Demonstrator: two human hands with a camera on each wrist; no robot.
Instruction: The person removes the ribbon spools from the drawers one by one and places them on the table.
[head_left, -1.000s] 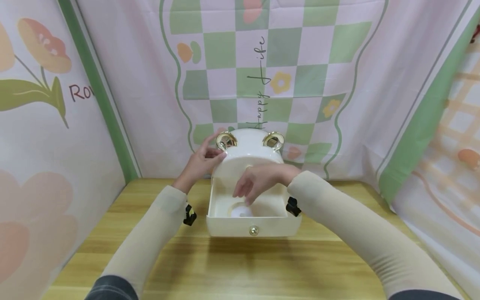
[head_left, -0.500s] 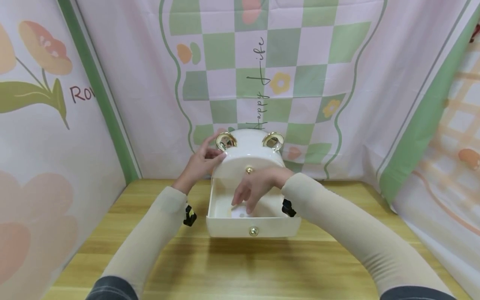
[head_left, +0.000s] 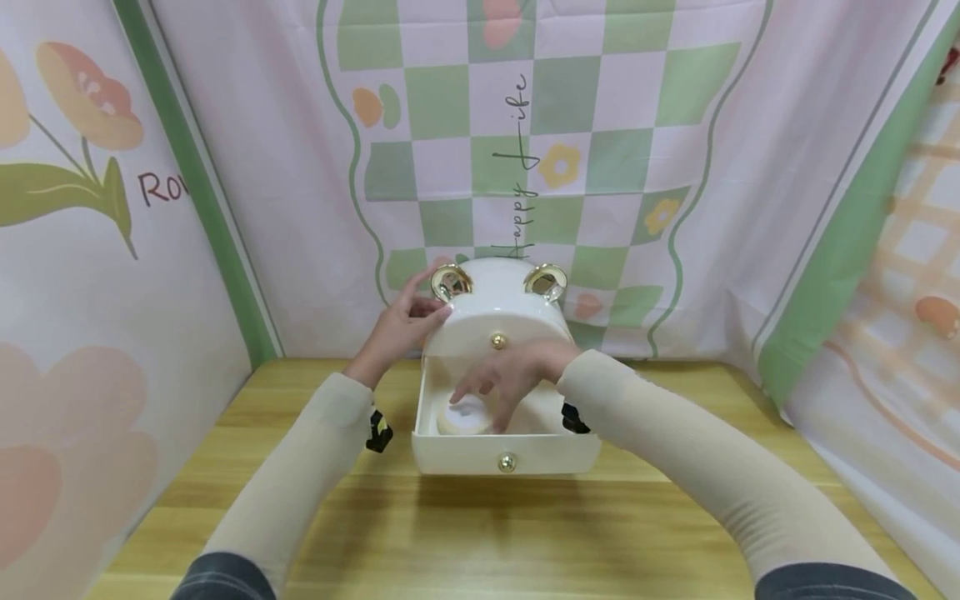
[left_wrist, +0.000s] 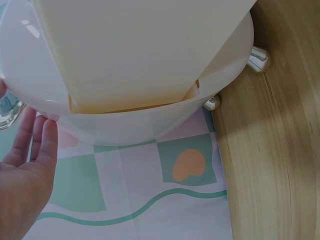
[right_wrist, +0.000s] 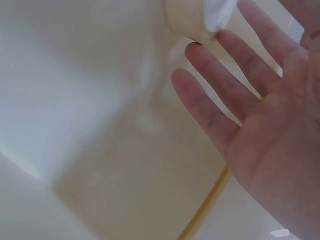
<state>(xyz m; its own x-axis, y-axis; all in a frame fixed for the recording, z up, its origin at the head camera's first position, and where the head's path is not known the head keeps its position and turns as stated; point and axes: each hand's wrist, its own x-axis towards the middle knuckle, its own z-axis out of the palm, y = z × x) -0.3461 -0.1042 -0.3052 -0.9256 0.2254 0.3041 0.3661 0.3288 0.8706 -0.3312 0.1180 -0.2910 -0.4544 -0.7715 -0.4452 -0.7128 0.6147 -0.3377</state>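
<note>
A white storage box (head_left: 498, 304) with gold-rimmed ears stands on the table, its lower drawer (head_left: 506, 454) pulled out. Inside, at the drawer's left front, lies a round cream item with a white top (head_left: 461, 417); its kind cannot be told. My right hand (head_left: 513, 375) reaches down into the drawer, fingers spread, fingertips right at the round item. In the right wrist view the fingers extend nearly straight toward the cream item (right_wrist: 195, 20). My left hand (head_left: 401, 329) rests against the box's upper left side beside the ear, its fingers (left_wrist: 47, 142) extended along the edge.
The wooden table (head_left: 337, 517) extends in front and to both sides. A checked fabric backdrop (head_left: 502, 150) hangs close behind the box, with more printed fabric at left and right. Gold knobs (head_left: 507, 462) sit on the drawer fronts.
My right hand has lowered into the drawer and moved slightly left. The round item has shifted left and shows more of its top. My left hand stays in place.
</note>
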